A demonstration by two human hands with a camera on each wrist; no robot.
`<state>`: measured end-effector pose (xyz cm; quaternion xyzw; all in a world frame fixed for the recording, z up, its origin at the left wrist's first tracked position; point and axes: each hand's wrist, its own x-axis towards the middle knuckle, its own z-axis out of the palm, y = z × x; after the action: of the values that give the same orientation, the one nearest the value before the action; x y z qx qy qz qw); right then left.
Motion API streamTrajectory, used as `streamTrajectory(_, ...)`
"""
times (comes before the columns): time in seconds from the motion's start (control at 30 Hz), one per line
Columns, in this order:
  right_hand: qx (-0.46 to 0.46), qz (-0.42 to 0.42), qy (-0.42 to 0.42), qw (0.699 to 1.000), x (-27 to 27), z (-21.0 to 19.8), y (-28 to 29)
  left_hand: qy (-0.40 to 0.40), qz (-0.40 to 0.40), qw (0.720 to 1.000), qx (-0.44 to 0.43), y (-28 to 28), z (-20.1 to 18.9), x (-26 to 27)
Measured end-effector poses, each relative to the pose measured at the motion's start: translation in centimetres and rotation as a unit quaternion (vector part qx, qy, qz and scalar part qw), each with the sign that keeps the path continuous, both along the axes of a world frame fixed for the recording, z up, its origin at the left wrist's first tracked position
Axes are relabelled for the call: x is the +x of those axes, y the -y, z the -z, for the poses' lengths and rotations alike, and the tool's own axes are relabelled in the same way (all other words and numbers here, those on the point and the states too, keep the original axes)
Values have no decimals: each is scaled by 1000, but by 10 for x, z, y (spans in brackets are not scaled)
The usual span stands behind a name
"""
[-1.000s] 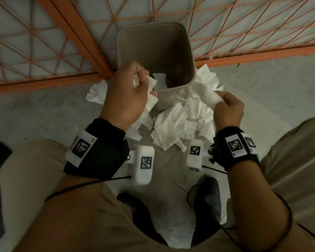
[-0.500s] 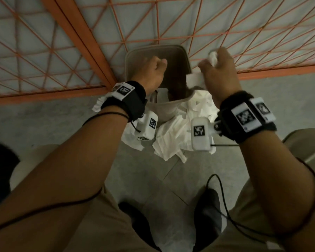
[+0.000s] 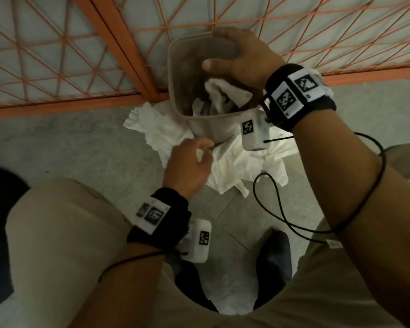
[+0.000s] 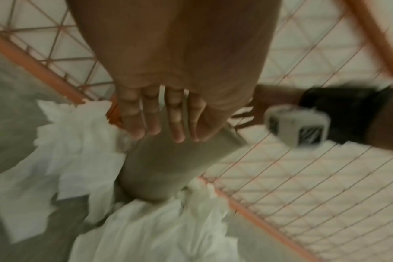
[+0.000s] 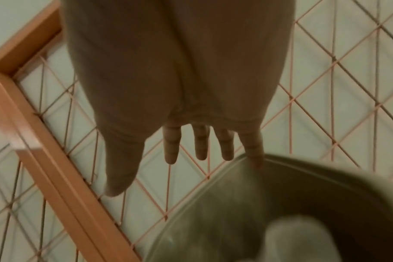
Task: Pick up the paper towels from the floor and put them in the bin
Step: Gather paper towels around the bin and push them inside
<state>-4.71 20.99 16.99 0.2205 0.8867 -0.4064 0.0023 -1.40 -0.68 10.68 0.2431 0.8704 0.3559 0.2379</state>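
Observation:
A grey bin [image 3: 174,74] stands against the orange mesh fence, with crumpled paper towels [image 3: 223,93] inside. My right hand [image 3: 232,53] hovers over its mouth, fingers spread and empty. In the right wrist view the right hand [image 5: 202,150] has its little finger touching the bin rim [image 5: 303,163]. More white paper towels [image 3: 237,162] lie on the floor around the bin's base. My left hand [image 3: 192,157] hangs low just above them in front of the bin. The left wrist view shows the left hand [image 4: 164,124] with relaxed fingers holding nothing, bin [image 4: 168,168] and towels [image 4: 67,141] below.
The orange wire fence [image 3: 69,55] with a thick post [image 3: 118,43] closes off the space behind the bin. I am crouched, with my knees at both sides and dark shoes [image 3: 273,256] on the grey floor. A black cable [image 3: 282,209] dangles from my right arm.
Half a second ago both hands were over the bin with towels. The right hand has let its towel fall in and spread open. The left hand has come down, empty, to the floor pile.

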Motion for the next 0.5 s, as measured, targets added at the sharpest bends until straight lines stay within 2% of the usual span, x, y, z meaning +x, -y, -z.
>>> streamTrajectory(0.1, -29, 76, -96, 992, 16, -2, -5, 73, 85, 981, -159, -11, 47, 10)
streamTrajectory(0.17, -50, 156, -161, 973, 33, 7, -12, 87, 135, 963, -214, -21, 70, 14)
streamTrajectory(0.23, -70, 236, -183, 952, 54, 26, -19, 85, 178, 950, -244, -31, 92, 15)
streamTrajectory(0.3, -93, 323, -160, 928, 80, 54, -21, 56, 234, 930, -278, -41, 112, 12)
streamTrajectory(0.37, -107, 394, -97, 908, 106, 90, -18, 22, 278, 911, -303, -48, 130, 7)
streamTrajectory(0.43, -131, 414, -4, 901, 130, 129, -7, 3, 293, 903, -313, -51, 144, 3)
streamTrajectory(0.5, -160, 390, 102, 901, 147, 162, 10, -21, 314, 897, -311, -53, 154, 1)
